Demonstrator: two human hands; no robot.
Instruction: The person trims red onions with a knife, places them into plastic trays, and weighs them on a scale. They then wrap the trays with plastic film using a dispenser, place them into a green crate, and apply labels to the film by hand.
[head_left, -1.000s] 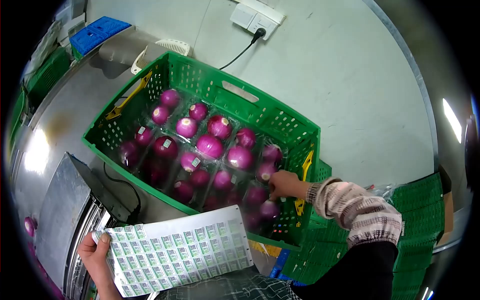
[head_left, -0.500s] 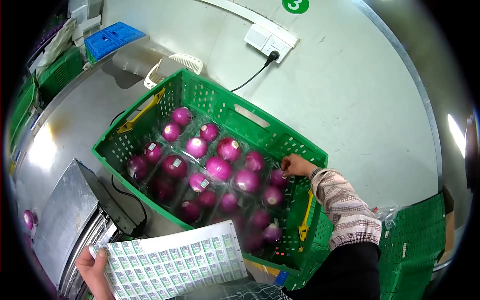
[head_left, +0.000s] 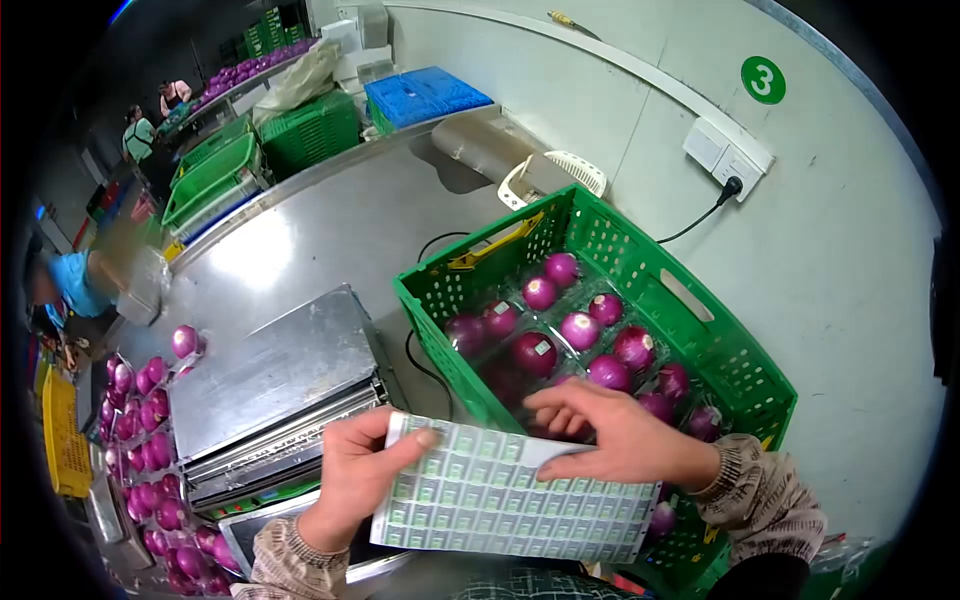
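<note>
My left hand (head_left: 360, 470) grips the left edge of a sheet of labels (head_left: 500, 505), thumb on top. The sheet carries rows of small green-and-white printed stickers; its top row has gaps at the right. Over the sheet's upper edge is my right hand (head_left: 625, 432), thumb and forefinger apart, the thumb lying over the labels. Beyond it stands a green crate (head_left: 640, 270) of red onions (head_left: 608, 372) in clear plastic packs. Small labels sit on some onions, such as one dark onion (head_left: 534, 353). My right hand and the sheet hide the crate's near part.
A flat-topped metal machine (head_left: 270, 375) stands left of the crate on a steel table (head_left: 330, 240). More packed onions (head_left: 150, 455) lie at far left, by a person in blue (head_left: 80, 285). Behind are green crates (head_left: 310, 130), a blue crate (head_left: 428, 95) and a wall socket (head_left: 725, 155).
My right hand has left an onion at the crate's right side and come back over the label sheet. The view has swung left, bringing in the machine, loose packs and people.
</note>
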